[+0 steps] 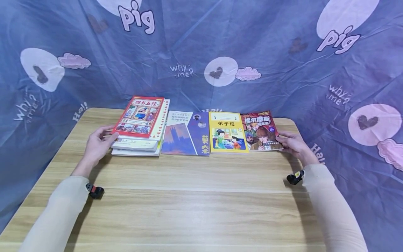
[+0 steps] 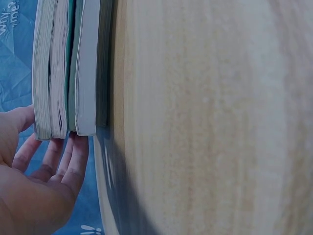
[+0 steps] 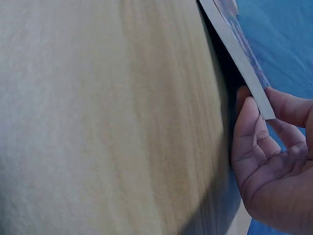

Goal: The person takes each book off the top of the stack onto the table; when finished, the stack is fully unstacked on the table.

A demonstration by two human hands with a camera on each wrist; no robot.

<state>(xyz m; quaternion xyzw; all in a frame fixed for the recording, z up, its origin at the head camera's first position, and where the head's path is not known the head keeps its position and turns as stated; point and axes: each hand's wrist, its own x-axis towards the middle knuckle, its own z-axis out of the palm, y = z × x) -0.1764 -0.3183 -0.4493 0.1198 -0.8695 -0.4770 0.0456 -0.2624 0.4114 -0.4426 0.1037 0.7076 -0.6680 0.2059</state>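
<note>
In the head view, right of centre, the dark red book (image 1: 260, 132) is pinched at its lower right corner by the right hand (image 1: 294, 144), while, left of centre, the left hand (image 1: 98, 144), with relaxed fingers, touches the book stack (image 1: 138, 120), all above the wooden table (image 1: 189, 203).

Bears, along the far side of the wood-grained worktop (image 1: 195, 203), left to right: a book stack (image 1: 140, 122), purple book (image 1: 185, 136), yellow book (image 1: 229, 133) and red book (image 1: 261, 131), raised at its right end.
</note>
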